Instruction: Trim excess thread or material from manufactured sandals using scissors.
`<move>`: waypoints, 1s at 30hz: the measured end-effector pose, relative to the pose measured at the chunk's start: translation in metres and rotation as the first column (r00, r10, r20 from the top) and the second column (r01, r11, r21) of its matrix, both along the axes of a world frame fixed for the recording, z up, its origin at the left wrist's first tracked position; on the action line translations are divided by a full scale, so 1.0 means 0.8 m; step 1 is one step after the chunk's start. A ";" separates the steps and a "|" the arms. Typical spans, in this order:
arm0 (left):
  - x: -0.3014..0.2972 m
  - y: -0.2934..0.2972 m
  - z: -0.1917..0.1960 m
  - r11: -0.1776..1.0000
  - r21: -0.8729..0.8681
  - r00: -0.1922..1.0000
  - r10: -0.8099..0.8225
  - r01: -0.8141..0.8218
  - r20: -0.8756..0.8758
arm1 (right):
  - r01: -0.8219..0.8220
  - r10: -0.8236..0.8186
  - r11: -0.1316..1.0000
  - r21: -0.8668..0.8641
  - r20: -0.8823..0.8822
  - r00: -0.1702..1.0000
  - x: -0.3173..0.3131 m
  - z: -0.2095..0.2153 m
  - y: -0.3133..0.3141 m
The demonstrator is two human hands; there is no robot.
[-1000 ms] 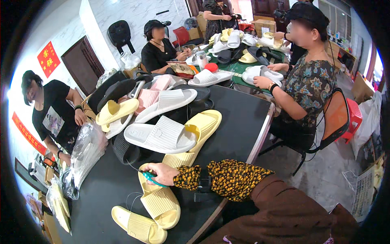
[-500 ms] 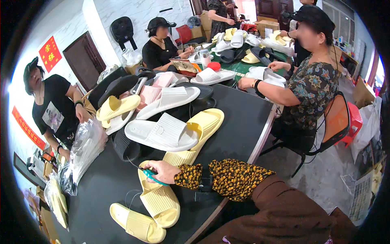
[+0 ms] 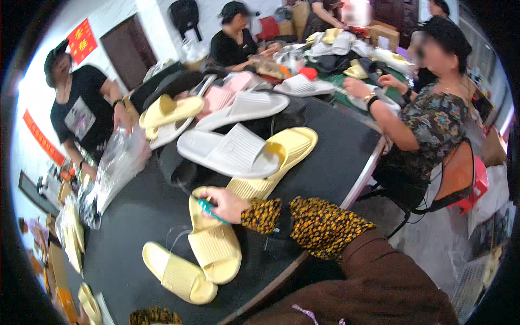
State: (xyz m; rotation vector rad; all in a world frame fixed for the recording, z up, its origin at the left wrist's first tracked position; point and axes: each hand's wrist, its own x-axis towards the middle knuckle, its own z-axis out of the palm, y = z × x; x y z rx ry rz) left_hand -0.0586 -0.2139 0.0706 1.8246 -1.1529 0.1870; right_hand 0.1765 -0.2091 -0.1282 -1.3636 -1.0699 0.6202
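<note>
My right hand is closed round a teal-handled cutting tool, seemingly scissors, over the toe of a yellow slipper. Its blade is blurred. Beside that slipper lies another yellow slipper, with a thin clear loop rising between the two. Just beyond my hand, a white slipper rests on a long yellow slipper. At the lower left edge, my left hand shows only in part, holding a yellow slipper. My left patterned sleeve shows at the bottom edge.
White, pink, yellow and black slippers are heaped on the far part of the black table. A person at the left handles clear plastic bags. Another sits at the right on an orange-backed chair; others work at a green table behind.
The view has shifted, moving the table's far things right and up. A yellow slipper and my left sleeve have come into view at the bottom left. My right hand still grips the teal-handled tool.
</note>
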 end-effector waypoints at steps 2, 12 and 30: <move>0.010 0.005 -0.013 0.999 -0.026 0.998 -0.025 0.024 -0.055 | 0.004 -0.002 0.999 0.040 -0.040 0.999 0.007 -0.012 0.007; -0.016 0.069 -0.076 0.760 0.254 0.722 0.649 -0.598 -0.241 | -0.064 0.059 0.996 -0.059 -0.084 0.995 0.011 0.011 0.002; 0.014 0.155 -0.159 0.234 0.390 0.079 0.924 -0.891 -0.373 | -0.059 0.061 0.998 -0.023 0.081 0.995 0.005 0.006 0.000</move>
